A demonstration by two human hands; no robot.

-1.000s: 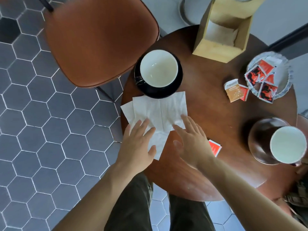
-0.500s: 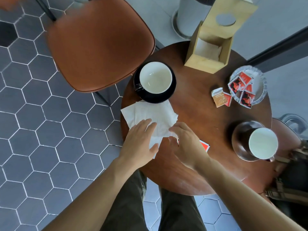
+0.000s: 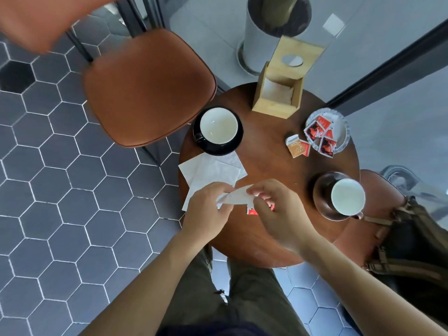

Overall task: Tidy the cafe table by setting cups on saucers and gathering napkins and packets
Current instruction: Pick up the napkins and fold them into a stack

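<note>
Over the near part of the round wooden table (image 3: 266, 243), my left hand (image 3: 206, 214) and my right hand (image 3: 278, 209) both pinch one white napkin (image 3: 238, 197), lifted between them. More white napkins (image 3: 213, 169) lie flat at the table's left edge. A white cup (image 3: 219, 125) stands on a black saucer (image 3: 236, 144). Another white cup (image 3: 348, 196) stands on a brown saucer (image 3: 320, 192) at the right. A red packet (image 3: 252, 210) peeks out under my right hand. Two packets (image 3: 297, 146) lie beside a glass dish (image 3: 340, 122) that holds several red packets.
A wooden napkin box (image 3: 278, 93) stands at the table's far side. A brown leather chair (image 3: 148, 88) is on the left over hexagon floor tiles. A bag (image 3: 412, 238) rests on a seat at the right. A grey cylinder stands behind the table.
Both hands were flat on the napkin stack; they now have closed on one napkin and raised it off the table. The view has drawn back and up.
</note>
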